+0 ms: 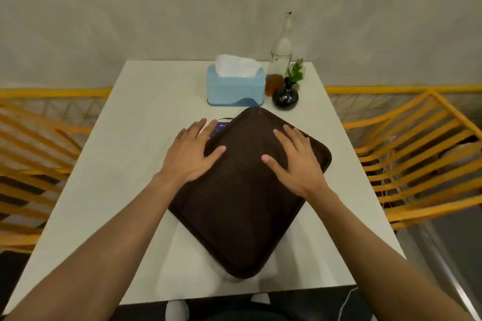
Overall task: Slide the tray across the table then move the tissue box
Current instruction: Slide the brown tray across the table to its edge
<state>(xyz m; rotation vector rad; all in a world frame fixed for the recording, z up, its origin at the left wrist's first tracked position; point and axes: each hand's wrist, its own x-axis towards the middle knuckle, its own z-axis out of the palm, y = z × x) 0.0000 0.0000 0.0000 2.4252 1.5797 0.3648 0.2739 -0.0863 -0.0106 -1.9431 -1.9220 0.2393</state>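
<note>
A dark brown tray [242,206] lies turned corner-first in the middle of the white table [125,122]. My left hand [191,152] rests flat, fingers spread, on the tray's upper left edge, partly over the table. My right hand [294,161] lies flat with fingers spread on the tray's upper right part. A light blue tissue box [235,87], with white tissue sticking up, stands at the far side of the table, just beyond the tray's far corner. Neither hand touches the box.
A clear glass bottle [281,52], a small amber jar [273,83] and a round black vase [285,96] with a green sprig stand right of the box. A purple round sticker [221,125] peeks from under the tray. Yellow slatted chairs [417,154] flank the table.
</note>
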